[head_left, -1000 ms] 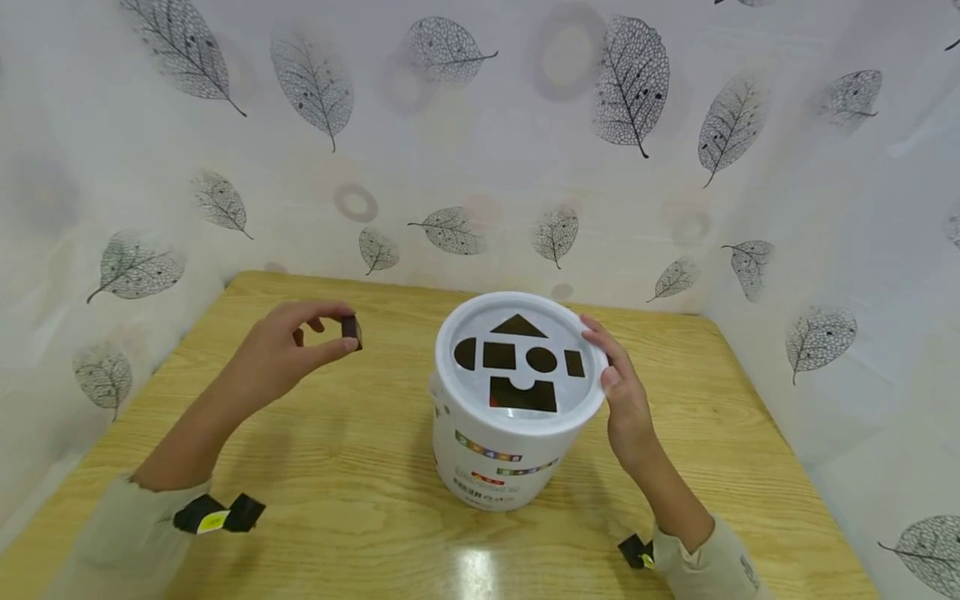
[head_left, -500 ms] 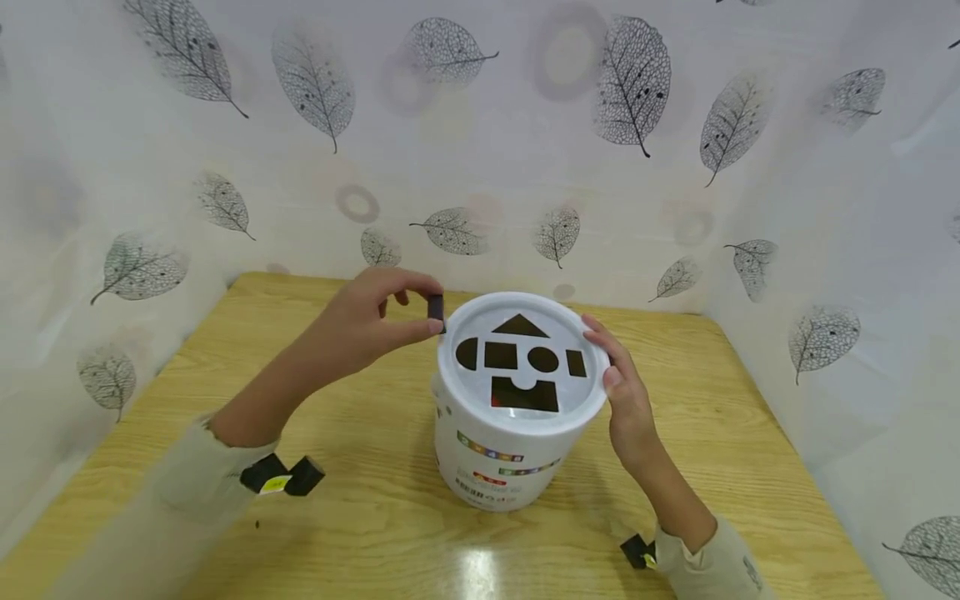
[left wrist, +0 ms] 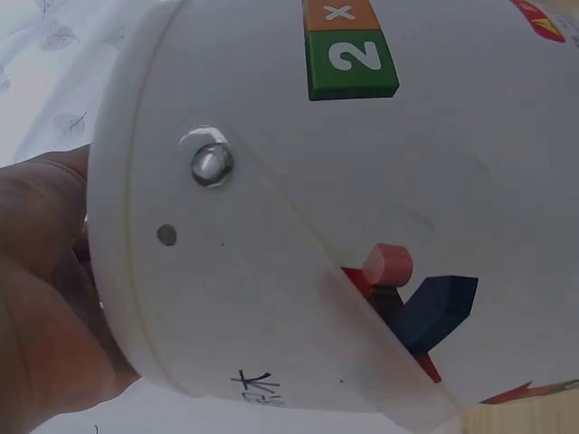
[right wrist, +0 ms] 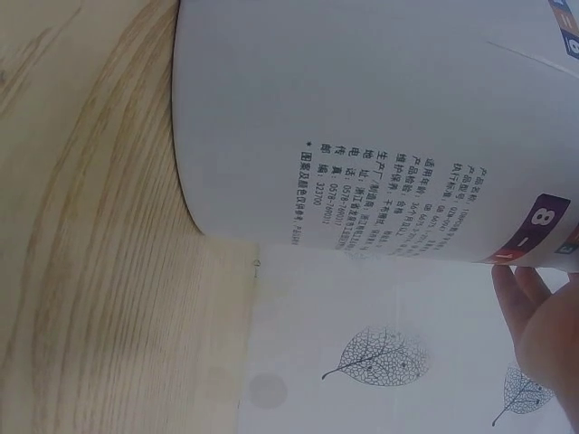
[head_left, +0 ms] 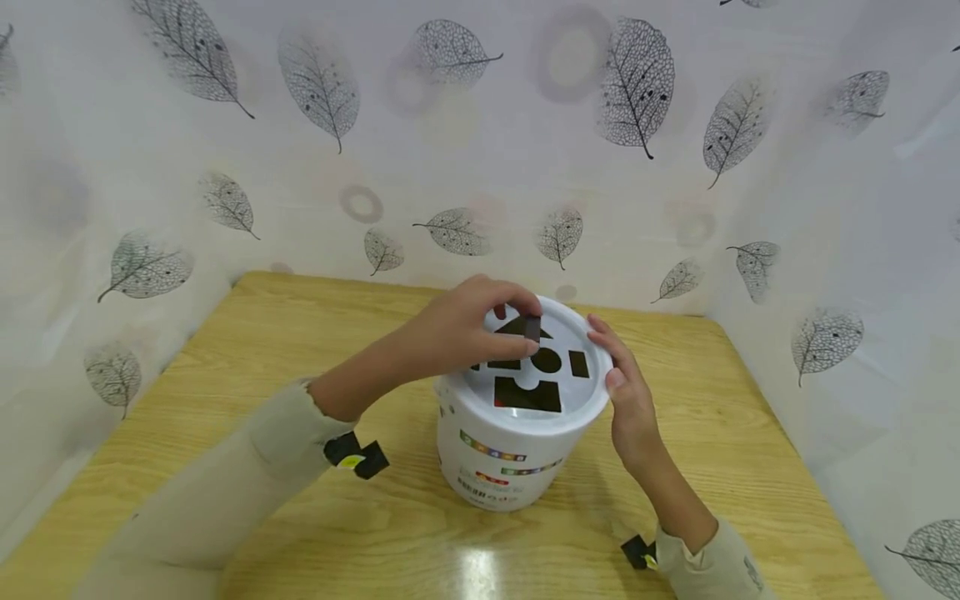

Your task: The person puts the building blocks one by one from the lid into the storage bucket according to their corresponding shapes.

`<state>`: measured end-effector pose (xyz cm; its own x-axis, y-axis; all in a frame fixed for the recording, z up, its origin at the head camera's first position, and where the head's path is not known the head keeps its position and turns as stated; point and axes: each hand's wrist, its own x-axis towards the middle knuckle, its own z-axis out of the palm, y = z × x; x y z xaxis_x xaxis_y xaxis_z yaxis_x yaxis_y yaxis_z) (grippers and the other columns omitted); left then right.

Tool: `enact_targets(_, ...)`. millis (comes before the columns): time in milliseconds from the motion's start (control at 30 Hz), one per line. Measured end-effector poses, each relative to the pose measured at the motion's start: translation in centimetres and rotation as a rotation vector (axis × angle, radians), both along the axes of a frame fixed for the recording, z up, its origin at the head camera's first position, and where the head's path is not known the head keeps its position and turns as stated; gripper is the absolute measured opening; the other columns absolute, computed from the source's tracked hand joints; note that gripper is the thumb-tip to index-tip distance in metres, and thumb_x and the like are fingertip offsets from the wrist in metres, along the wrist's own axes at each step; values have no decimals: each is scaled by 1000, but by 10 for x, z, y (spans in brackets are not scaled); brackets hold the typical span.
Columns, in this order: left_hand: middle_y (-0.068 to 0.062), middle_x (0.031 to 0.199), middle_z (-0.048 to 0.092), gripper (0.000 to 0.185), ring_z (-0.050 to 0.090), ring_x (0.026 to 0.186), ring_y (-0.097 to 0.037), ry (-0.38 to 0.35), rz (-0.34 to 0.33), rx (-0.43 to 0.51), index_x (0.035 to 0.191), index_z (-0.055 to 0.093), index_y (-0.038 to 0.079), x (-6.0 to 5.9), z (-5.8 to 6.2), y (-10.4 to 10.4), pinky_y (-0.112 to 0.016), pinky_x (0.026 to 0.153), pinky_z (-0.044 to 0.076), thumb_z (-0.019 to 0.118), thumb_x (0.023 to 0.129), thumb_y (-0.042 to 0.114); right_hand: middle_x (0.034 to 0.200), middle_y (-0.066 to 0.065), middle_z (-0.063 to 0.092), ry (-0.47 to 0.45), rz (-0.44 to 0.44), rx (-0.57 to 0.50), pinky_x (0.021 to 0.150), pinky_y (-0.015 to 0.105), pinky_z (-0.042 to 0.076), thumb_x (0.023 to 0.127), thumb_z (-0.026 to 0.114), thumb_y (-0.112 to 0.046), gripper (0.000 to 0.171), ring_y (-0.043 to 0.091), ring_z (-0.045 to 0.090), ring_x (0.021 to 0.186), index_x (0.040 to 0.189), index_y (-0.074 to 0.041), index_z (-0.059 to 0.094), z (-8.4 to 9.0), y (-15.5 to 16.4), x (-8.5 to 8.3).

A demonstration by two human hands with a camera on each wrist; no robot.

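A white bucket stands in the middle of the wooden table. Its white lid has several shaped holes: triangle, square, circle, small rectangle and a notched block. My left hand reaches over the lid and pinches a small dark block just above the triangle and circle holes. My right hand rests against the lid's right rim with fingers nearly straight. The left wrist view shows the bucket wall close up with printed block pictures. The right wrist view shows the bucket side with printed text.
White curtain walls with grey leaf prints enclose the table on the back, left and right. The table's far edge meets the back curtain. Bare wood lies around the bucket on every side.
My left hand has carried the dark block rightward from the left of the bucket to above the lid's holes. The right hand and the bucket have stayed still.
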<state>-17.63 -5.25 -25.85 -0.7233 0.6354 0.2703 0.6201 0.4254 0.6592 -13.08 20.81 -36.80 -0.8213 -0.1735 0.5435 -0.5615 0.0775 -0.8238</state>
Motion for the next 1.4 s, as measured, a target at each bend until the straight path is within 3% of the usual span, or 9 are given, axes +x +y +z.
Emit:
enact_targets(267, 11, 118, 68, 38, 57, 117, -9, -20, -45, -98, 124, 66, 20, -3, 4, 26, -32, 99, 47, 75, 91, 37, 163, 9, 30, -8, -1, 4, 117, 21, 28, 108, 32, -29, 51, 23, 25, 152, 147, 2, 42, 2, 0, 1)
enact_targets(433, 14, 118, 67, 38, 56, 115, -6, 19, -93, -160, 123, 65, 22, -5, 5, 44, -29, 97, 48, 75, 91, 40, 164, 8, 30, -4, 8, 5, 117, 21, 27, 108, 31, -26, 49, 22, 25, 152, 148, 0, 42, 2, 2, 1)
enact_targets(633, 18, 117, 64, 42, 52, 107, -6, 34, -83, -212, 127, 63, 24, -3, 5, 57, -26, 87, 48, 74, 91, 44, 165, 8, 26, 9, 35, -1, 117, 20, 27, 109, 29, -23, 49, 19, 26, 152, 152, -2, 37, 1, 2, 3)
enact_targets(767, 18, 117, 63, 43, 51, 106, -6, 21, -71, -233, 127, 63, 24, -1, 6, 58, -25, 84, 47, 74, 91, 44, 165, 5, 27, 1, 39, -6, 116, 19, 28, 109, 29, -24, 48, 16, 27, 151, 153, -6, 38, 0, 1, 3)
enact_targets(1067, 17, 117, 62, 42, 52, 109, -7, 24, -73, -271, 126, 64, 25, 0, 6, 57, -28, 89, 47, 73, 91, 45, 165, 10, 27, -2, 35, -3, 117, 21, 29, 109, 30, -27, 52, 22, 26, 152, 152, 1, 36, 1, 1, 1)
enact_targets(1300, 13, 118, 65, 41, 61, 106, -5, 35, -82, -182, 128, 63, 23, -6, 7, 47, -25, 88, 51, 72, 93, 42, 164, 7, 30, 2, 26, 3, 117, 20, 28, 108, 31, -27, 49, 21, 25, 152, 148, 0, 40, -1, 1, 1)
enact_targets(1400, 9, 121, 67, 40, 63, 105, -7, 26, -51, -141, 130, 63, 20, -8, 8, 37, -25, 89, 51, 70, 95, 39, 163, 9, 31, 2, 10, 4, 116, 21, 28, 108, 32, -29, 51, 22, 25, 152, 147, 3, 41, -1, 1, 2)
